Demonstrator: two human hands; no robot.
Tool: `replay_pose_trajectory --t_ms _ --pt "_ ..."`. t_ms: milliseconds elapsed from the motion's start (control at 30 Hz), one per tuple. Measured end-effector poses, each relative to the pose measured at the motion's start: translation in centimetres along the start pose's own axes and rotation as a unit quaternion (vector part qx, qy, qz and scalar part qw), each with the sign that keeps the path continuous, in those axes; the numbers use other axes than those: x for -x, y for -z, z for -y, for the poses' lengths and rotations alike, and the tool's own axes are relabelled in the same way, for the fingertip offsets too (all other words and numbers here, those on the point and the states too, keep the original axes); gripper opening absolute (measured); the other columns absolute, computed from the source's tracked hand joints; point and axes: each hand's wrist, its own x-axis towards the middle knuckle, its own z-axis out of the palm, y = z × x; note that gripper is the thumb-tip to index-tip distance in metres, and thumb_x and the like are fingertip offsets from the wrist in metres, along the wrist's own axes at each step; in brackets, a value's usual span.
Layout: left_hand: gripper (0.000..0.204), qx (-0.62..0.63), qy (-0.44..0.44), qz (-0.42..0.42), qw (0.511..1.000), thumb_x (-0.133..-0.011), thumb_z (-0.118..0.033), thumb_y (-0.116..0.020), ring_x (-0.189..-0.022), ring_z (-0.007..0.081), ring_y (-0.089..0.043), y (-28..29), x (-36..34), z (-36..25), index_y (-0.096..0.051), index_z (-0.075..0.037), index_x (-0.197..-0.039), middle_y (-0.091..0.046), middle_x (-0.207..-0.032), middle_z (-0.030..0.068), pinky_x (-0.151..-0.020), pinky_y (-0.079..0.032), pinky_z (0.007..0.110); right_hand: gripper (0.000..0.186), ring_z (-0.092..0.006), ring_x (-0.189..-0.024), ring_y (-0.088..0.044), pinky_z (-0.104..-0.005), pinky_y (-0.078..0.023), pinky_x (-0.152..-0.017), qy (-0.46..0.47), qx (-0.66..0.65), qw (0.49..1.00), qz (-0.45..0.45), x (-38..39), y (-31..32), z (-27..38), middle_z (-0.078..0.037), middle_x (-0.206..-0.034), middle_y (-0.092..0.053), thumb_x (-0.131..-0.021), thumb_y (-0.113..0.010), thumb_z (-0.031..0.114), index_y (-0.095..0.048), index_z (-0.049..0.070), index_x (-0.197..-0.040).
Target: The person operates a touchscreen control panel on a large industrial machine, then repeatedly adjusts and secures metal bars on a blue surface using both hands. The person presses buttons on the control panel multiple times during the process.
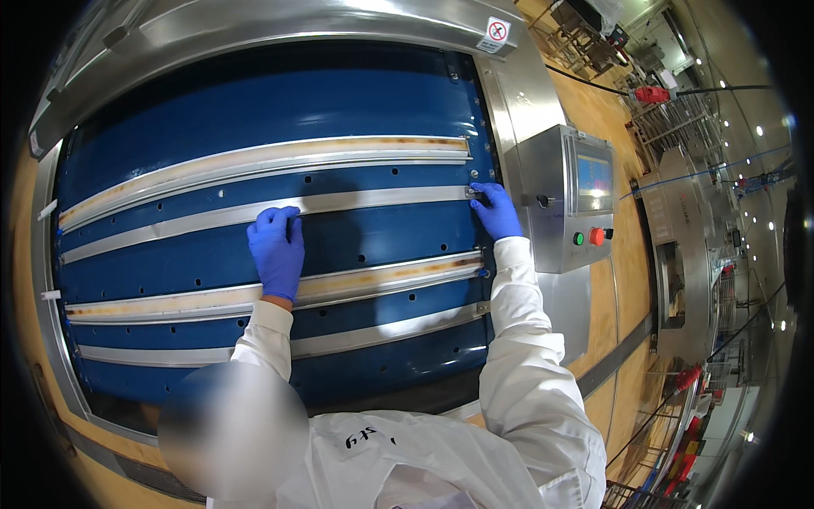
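A long, flat metal strip [377, 199] runs across a wide blue belt [280, 102] inside a steel machine frame. My left hand [275, 254], in a blue glove, has its fingers bent over this strip near its middle, thumb close to the index finger. At the strip's right end, my gloved right hand [498, 214] pinches the end piece between thumb and fingers. Above and below lie two stained, pale bars with metal rails, an upper bar [280, 165] and a lower bar [373, 280]. A second flat strip [390, 327] crosses the belt nearer to me, partly hidden by my left sleeve.
To the right stands a steel control box [564, 199] with a screen, a green button [578, 238] and a red knob [597, 237]. A steel cover [288, 21] spans the far side. Beyond the tan floor [623, 288] are other machines and hanging cables with red connectors.
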Motion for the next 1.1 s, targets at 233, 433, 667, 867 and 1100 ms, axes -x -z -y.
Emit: replay_pose_trajectory --t_ms 233,433,667,867,1100 --pt "0.011 0.018 -0.007 -0.030 0.999 -0.086 -0.013 -0.068 -0.093 0.0318 -0.056 -0.7 -0.4 0.0 -0.070 -0.016 -0.096 -0.063 -0.098 0.0102 -0.084 -0.044 0.042 0.026 -0.0316 -0.102 -0.063 -0.0370 -0.050 -0.090 -0.007 0.006 0.999 -0.044 -0.2 -0.5 0.8 -0.014 -0.108 -0.065 -0.083 -0.070 0.006 -0.069 0.007 -0.109" --pt "0.011 0.022 -0.001 -0.039 0.999 -0.086 -0.013 -0.069 -0.092 0.0321 -0.056 -0.9 -0.4 -0.2 -0.070 -0.016 -0.096 -0.063 -0.097 0.0104 -0.084 -0.044 0.041 0.025 -0.0320 -0.100 -0.064 -0.0361 -0.050 -0.089 -0.006 0.010 0.999 -0.049 -0.5 -0.8 1.0 -0.014 -0.107 -0.065 -0.084 -0.070 0.005 -0.068 0.005 -0.109" --pt "0.011 0.020 -0.006 -0.036 0.999 -0.086 -0.013 -0.069 -0.092 0.0323 -0.055 -0.9 -0.3 -0.2 -0.070 -0.016 -0.097 -0.063 -0.098 0.0099 -0.082 -0.045 0.042 0.025 -0.0308 -0.103 -0.063 -0.0358 -0.050 -0.090 -0.003 0.013 0.999 -0.041 -0.5 -0.5 0.5 -0.014 -0.111 -0.064 -0.084 -0.070 0.006 -0.068 0.005 -0.110" --pt "0.012 0.009 -0.006 -0.041 0.999 -0.086 -0.013 -0.069 -0.093 0.0325 -0.055 -0.7 -0.2 0.1 -0.070 -0.016 -0.098 -0.063 -0.099 0.0101 -0.082 -0.045 0.042 0.037 -0.0310 -0.100 -0.063 -0.0358 -0.050 -0.091 -0.107 -0.082 0.989 -0.054 -0.3 -0.3 2.7 -0.016 -0.115 -0.060 -0.083 -0.066 0.002 -0.063 0.007 -0.120" --pt "0.010 0.011 -0.021 -0.044 0.999 -0.086 -0.016 -0.068 -0.091 0.0315 -0.053 -1.0 -0.3 0.1 -0.070 -0.018 -0.096 -0.061 -0.098 0.0076 -0.082 -0.045 0.042 0.045 -0.0307 -0.098 -0.058 -0.0355 -0.047 -0.092 -0.102 -0.053 0.989 -0.094 1.5 -0.9 -1.8 -0.016 -0.107 -0.055 -0.076 -0.053 -0.010 -0.061 0.006 -0.117"
